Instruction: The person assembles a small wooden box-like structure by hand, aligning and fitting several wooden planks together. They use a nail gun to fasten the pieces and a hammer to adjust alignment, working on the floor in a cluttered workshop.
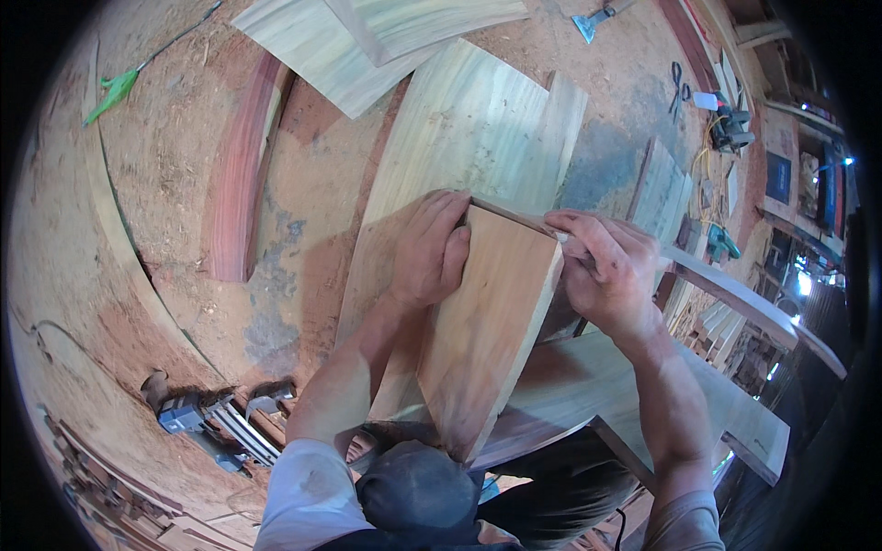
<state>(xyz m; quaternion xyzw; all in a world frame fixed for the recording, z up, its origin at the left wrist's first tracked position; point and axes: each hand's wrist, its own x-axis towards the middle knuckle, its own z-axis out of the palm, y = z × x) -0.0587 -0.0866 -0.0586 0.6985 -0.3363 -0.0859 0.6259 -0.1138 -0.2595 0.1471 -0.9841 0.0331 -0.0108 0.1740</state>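
Closest in, at the lower center of the frame, a brown board (496,312) ran up to the middle of the picture, its near end low and its far end between the two hands. The left hand (429,250) grasped the board's upper left edge, fingers curled over it and thumb along the side. The right hand (611,266) was at the upper right corner, fingers bent inward around a small pale bit (572,246) too small to make out; whether they also gripped the board, I could not tell. To the lower right lay a pale plank (735,404), and in the lower left a blue-gray nail gun (216,427) rested on the dusty floor (340,184). Beyond the hands, a broad pale panel (469,138) stretched toward the top, with a reddish beam (241,174) to its left. A green-handled tool (723,241) lay at the right. Farther off, at the upper right, were a power tool (732,130) and dark scissors (678,92); a scraper (588,25) lay near the top edge.
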